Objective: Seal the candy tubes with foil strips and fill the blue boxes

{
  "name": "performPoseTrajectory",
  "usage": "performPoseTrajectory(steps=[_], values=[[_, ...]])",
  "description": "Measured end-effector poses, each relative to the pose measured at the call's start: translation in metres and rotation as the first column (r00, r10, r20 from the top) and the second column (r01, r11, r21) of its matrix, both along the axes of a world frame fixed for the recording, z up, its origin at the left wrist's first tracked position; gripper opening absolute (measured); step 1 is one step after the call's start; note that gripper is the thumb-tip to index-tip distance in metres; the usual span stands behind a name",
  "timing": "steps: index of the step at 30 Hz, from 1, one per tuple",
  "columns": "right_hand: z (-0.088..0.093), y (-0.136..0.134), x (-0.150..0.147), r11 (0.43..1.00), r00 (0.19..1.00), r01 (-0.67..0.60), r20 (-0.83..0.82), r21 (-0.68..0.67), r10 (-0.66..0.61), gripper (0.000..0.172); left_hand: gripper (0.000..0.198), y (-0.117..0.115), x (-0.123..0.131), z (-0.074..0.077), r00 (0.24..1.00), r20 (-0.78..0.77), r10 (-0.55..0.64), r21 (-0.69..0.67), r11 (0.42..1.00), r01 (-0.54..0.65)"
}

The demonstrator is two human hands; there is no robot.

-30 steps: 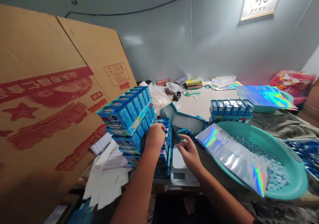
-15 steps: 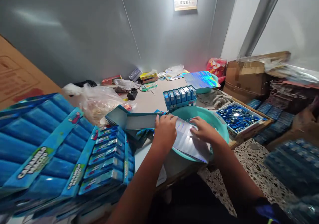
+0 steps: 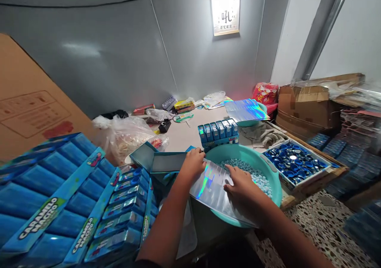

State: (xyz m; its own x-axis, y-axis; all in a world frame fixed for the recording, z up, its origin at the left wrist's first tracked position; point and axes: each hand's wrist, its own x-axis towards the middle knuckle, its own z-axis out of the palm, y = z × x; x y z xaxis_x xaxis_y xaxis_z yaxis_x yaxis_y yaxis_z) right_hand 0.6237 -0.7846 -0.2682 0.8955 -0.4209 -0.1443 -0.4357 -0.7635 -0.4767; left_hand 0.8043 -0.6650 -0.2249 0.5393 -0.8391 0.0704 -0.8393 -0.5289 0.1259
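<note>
Head view. Both forearms reach forward from the lower edge of the frame, with the hands narrowly apart over a holographic sheet [image 3: 210, 190]. The sheet lies tilted across the near side of a teal basin [image 3: 276, 190], its far edge between the hands and a layer of pale blue pellets [image 3: 248, 172] in the basin. The left hand [image 3: 193, 166] is at the sheet's upper left, with its fingers curled down at the edge and an open blue carton [image 3: 165, 161] just beside it. The right hand [image 3: 241, 189] rests on the sheet near the pellets, with its fingers slightly spread. Whether either hand grips the sheet cannot be told.

Left of the left hand stands a stack of blue boxes [image 3: 56, 204]. Beyond the hands, on a table [image 3: 190, 139], stands a row of blue dispensers [image 3: 217, 135], and behind it a second holographic sheet [image 3: 245, 110] lies on another teal basin [image 3: 253, 123]. To the right of the right hand is a tray of blue foil discs [image 3: 294, 162], with a crumpled cloth [image 3: 262, 135] beyond it. A plastic bag [image 3: 123, 137] lies farther left, past the carton.
</note>
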Motion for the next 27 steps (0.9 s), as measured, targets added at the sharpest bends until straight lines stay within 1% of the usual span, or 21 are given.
performPoseTrajectory(steps=[4,8,11,13,15,16,17,19,20,21,23,25,26,27], values=[[-0.005,0.001,-0.001,0.999,0.999,-0.030,0.046,0.015,0.029,0.074,0.017,0.010,0.001,-0.003,0.991,-0.136,0.019,-0.101,0.994,-0.033],[-0.010,-0.001,-0.001,0.994,0.994,-0.078,0.080,0.076,0.072,0.072,0.028,0.014,0.003,-0.012,0.942,-0.333,0.025,-0.251,0.961,-0.114],[-0.009,-0.001,0.002,0.987,0.974,-0.116,0.208,0.111,0.091,0.067,0.025,0.021,-0.002,-0.013,0.884,-0.467,-0.017,-0.330,0.931,-0.157],[-0.003,-0.002,0.008,0.974,0.936,-0.173,0.333,0.145,0.116,0.064,0.023,0.029,-0.011,-0.009,0.844,-0.533,-0.058,-0.382,0.907,-0.179],[0.007,-0.003,0.017,0.960,0.890,-0.228,0.434,0.162,0.138,0.062,0.025,0.038,-0.022,-0.002,0.807,-0.581,-0.108,-0.441,0.875,-0.200],[0.014,-0.004,0.023,0.953,0.871,-0.256,0.466,0.163,0.154,0.059,0.026,0.042,-0.027,0.001,0.790,-0.598,-0.134,-0.472,0.856,-0.212],[0.020,-0.005,0.031,0.943,0.857,-0.289,0.483,0.162,0.180,0.051,0.027,0.045,-0.031,0.004,0.776,-0.611,-0.156,-0.502,0.835,-0.227],[0.032,-0.005,0.047,0.911,0.837,-0.377,0.483,0.166,0.258,0.030,0.028,0.049,-0.037,0.007,0.763,-0.622,-0.176,-0.558,0.783,-0.275],[0.036,-0.005,0.055,0.890,0.827,-0.422,0.474,0.172,0.301,0.026,0.028,0.051,-0.039,0.007,0.763,-0.623,-0.171,-0.581,0.755,-0.304],[0.039,-0.003,0.062,0.872,0.819,-0.458,0.463,0.172,0.339,0.028,0.027,0.052,-0.040,0.006,0.767,-0.621,-0.158,-0.598,0.728,-0.335],[0.037,0.002,0.074,0.868,0.818,-0.478,0.429,0.136,0.383,0.030,0.026,0.056,-0.039,0.001,0.783,-0.613,-0.109,-0.617,0.685,-0.387],[0.029,0.010,0.078,0.876,0.830,-0.474,0.376,0.085,0.412,0.029,0.029,0.061,-0.039,-0.004,0.794,-0.606,-0.053,-0.622,0.654,-0.431],[0.024,0.013,0.078,0.878,0.835,-0.475,0.348,0.062,0.427,0.029,0.034,0.064,-0.038,-0.006,0.808,-0.589,-0.028,-0.625,0.650,-0.433],[0.019,0.016,0.078,0.874,0.836,-0.484,0.320,0.043,0.447,0.029,0.041,0.067,-0.038,-0.007,0.842,-0.540,0.002,-0.621,0.674,-0.401]])
